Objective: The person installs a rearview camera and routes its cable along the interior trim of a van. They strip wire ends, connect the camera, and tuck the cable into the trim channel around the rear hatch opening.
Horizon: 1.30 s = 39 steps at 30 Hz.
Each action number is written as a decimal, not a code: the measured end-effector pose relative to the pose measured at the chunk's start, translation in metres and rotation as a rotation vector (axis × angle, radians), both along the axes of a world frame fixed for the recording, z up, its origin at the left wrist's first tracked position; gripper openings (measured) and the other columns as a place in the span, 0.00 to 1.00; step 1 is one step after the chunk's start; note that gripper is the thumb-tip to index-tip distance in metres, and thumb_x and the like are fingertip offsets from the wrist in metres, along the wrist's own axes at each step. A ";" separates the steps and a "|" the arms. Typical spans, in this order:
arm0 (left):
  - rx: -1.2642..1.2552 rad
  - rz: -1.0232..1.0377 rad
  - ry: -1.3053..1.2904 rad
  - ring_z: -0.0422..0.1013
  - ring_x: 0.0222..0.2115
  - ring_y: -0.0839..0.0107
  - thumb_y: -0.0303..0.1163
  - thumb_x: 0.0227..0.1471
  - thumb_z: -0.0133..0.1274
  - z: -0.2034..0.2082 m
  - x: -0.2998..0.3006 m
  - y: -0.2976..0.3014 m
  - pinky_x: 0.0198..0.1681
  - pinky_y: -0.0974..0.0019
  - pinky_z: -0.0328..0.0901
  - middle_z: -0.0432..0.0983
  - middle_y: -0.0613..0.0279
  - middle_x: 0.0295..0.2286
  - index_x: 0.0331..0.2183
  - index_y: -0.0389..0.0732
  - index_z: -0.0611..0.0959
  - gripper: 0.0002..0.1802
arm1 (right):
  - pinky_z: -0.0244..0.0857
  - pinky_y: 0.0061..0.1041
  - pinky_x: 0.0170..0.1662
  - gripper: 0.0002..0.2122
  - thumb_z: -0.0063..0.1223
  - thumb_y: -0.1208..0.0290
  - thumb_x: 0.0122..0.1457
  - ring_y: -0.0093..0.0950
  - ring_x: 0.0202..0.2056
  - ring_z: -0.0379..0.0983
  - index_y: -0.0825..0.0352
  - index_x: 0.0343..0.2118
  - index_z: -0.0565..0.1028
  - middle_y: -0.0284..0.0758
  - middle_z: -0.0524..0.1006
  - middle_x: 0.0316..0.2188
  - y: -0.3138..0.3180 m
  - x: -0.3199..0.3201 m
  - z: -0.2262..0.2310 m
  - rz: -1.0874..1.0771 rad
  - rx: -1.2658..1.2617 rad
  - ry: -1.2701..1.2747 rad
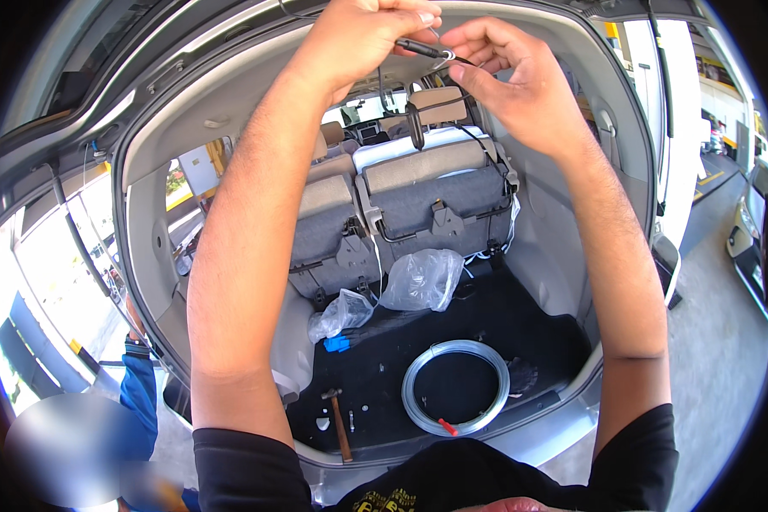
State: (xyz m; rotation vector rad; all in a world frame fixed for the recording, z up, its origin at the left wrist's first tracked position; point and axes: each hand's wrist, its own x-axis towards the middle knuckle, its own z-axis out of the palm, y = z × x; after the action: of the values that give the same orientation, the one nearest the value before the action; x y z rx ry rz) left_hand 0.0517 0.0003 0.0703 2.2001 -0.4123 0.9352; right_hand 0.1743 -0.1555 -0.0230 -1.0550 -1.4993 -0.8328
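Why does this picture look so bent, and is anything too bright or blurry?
In the head view, the rear opening's frame bows, as fisheye lenses do; daylight at far left is washed out; a blurred oval patch sits lower left; the black cable and wire coil look fairly crisp.

Black cable [421, 48] bridged the gap between left hand [375, 34] and right hand [516, 72]. Below: open air, except dangling black bundle [415, 128]. Wire coil [409, 388] obstructed mid-floor.

Likely vehicle workshop | open car boot [358, 397] | hammer [340, 422], wire coil [409, 388] inside | car [749, 229] outside
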 end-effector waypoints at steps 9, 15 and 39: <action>-0.061 0.061 -0.051 0.80 0.35 0.69 0.25 0.59 0.61 -0.021 -0.003 0.000 0.37 0.70 0.75 0.82 0.53 0.37 0.49 0.28 0.79 0.18 | 0.72 0.31 0.36 0.17 0.68 0.56 0.54 0.31 0.29 0.78 0.67 0.36 0.82 0.41 0.81 0.30 0.012 -0.042 -0.020 -0.293 -0.022 0.307; -0.068 0.011 -0.067 0.80 0.39 0.69 0.20 0.58 0.59 -0.036 -0.006 0.004 0.41 0.69 0.76 0.80 0.54 0.40 0.50 0.29 0.78 0.18 | 0.68 0.20 0.33 0.10 0.62 0.63 0.60 0.18 0.26 0.75 0.67 0.33 0.82 0.31 0.82 0.27 0.039 -0.044 -0.030 0.336 -0.137 0.570; -0.004 0.132 -0.101 0.77 0.36 0.75 0.17 0.54 0.60 -0.078 -0.036 0.015 0.40 0.74 0.72 0.80 0.57 0.38 0.43 0.31 0.77 0.13 | 0.64 0.17 0.40 0.07 0.50 0.72 0.66 0.16 0.35 0.71 0.70 0.36 0.76 0.30 0.77 0.30 0.047 -0.001 -0.023 0.327 -0.054 0.219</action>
State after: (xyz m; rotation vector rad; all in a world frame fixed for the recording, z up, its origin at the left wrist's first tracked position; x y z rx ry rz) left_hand 0.0154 0.0153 -0.0079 2.2044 -0.3143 1.1200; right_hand 0.1735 -0.1082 -0.0458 -0.8769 -1.4616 -0.4360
